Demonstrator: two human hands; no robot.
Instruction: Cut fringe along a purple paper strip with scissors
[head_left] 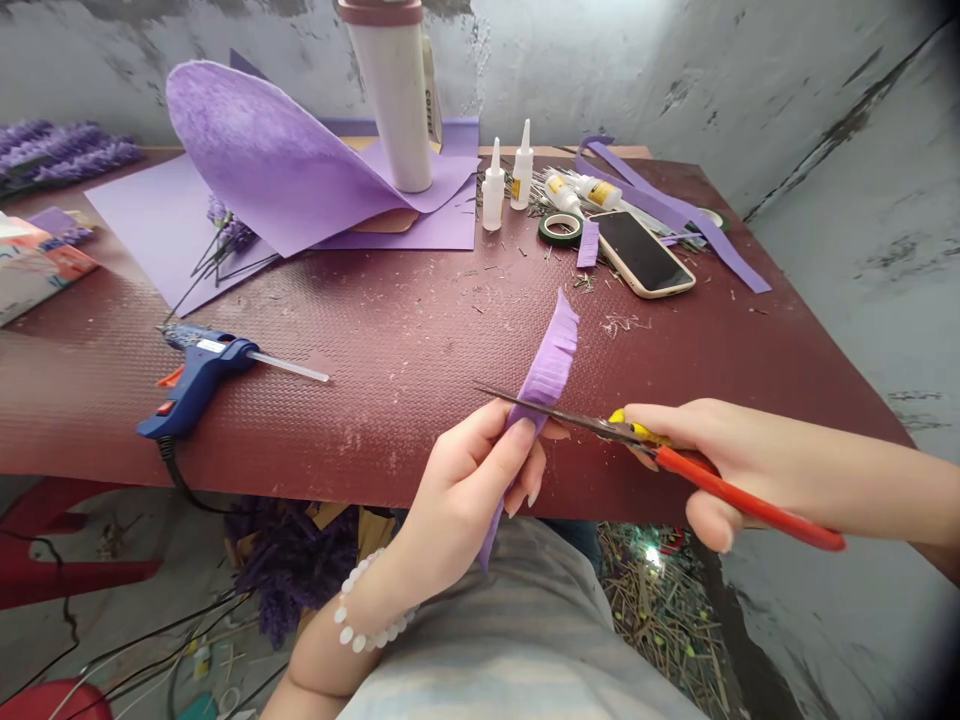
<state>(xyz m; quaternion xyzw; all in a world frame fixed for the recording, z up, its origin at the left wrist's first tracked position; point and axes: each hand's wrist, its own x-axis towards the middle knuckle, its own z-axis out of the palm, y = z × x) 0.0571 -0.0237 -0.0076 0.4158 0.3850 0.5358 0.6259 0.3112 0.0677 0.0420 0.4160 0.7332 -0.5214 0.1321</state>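
Observation:
Pinched between the thumb and fingers of my left hand is a purple felt strip. Its upper part is cut into a fringe along the right edge, and its lower end hangs below my hand. My right hand grips red-handled scissors with a yellow part near the pivot. The dark blades cross the strip just above my left thumb, pointing left. Whether the blades are fully closed, I cannot tell. A white beaded bracelet circles my left wrist.
A blue glue gun with a glue stick lies at left. Behind are purple sheets, a white tumbler, small glue bottles, green tape, a phone and a long purple strip. Lavender stems lie far left.

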